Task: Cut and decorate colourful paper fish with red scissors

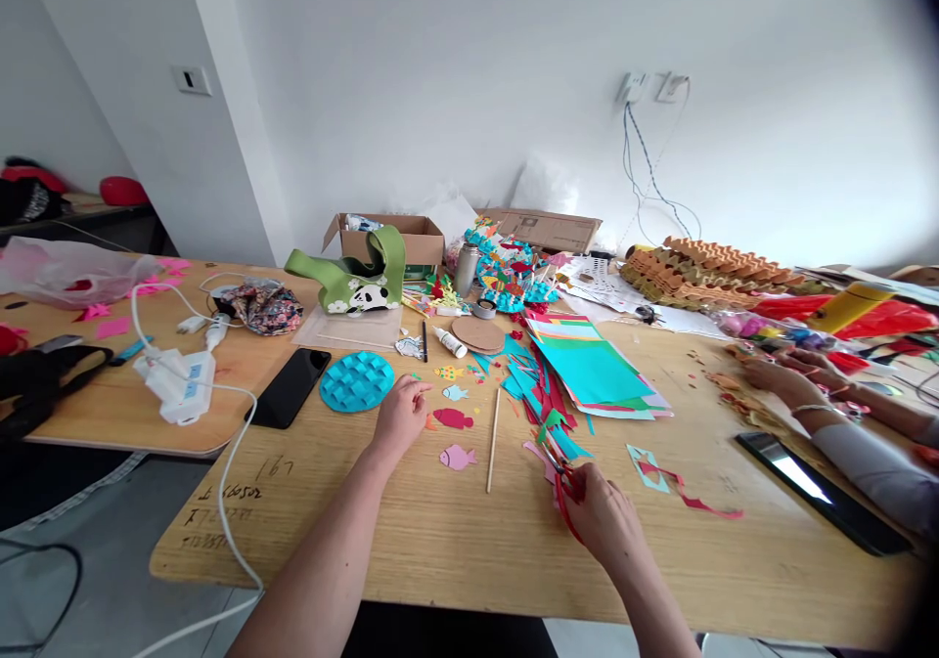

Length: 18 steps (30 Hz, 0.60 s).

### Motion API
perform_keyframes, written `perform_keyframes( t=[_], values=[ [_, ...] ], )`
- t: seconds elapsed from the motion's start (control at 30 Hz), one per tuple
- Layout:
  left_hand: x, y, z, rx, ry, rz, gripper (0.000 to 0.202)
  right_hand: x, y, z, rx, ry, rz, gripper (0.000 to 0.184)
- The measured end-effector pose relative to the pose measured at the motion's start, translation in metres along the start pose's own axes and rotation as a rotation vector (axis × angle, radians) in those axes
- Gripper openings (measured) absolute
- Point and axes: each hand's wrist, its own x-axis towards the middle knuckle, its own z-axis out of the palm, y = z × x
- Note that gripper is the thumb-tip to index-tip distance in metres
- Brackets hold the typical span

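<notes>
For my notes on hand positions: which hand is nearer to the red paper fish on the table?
Left. The left hand is just left of the red paper fish; the right hand, holding scissors, is farther away, to its right.

Here on the yellowish-brown wooden tabletop (425,550), dark handwriting (229,502): one line shows digits seemingly ending in 0502, the rest too faint! And on the white plastic power strip (176,406), blue-marked labels, too small to read!

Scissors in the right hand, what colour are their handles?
The scissors' handles are red, seen best in the head view.
</notes>
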Motion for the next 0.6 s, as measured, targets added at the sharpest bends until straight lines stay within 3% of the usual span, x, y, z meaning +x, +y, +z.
perform_keyframes(
  t=[0.37, 0.47, 0.6],
  values=[
    [0.000, 0.001, 0.002, -0.011, -0.060, -0.073, 0.033, 0.007, 0.011, -0.022, 0.274, -0.022, -0.023, 0.022],
    [-0.003, 0.024, 0.004, -0.042, -0.163, -0.064, 0.028, 0.007, 0.012, -0.022, 0.296, -0.022, -0.031, 0.021],
    [-0.021, 0.077, 0.005, -0.092, -0.400, 0.123, 0.023, 0.008, 0.014, -0.021, 0.335, -0.036, -0.044, 0.021]
  ],
)
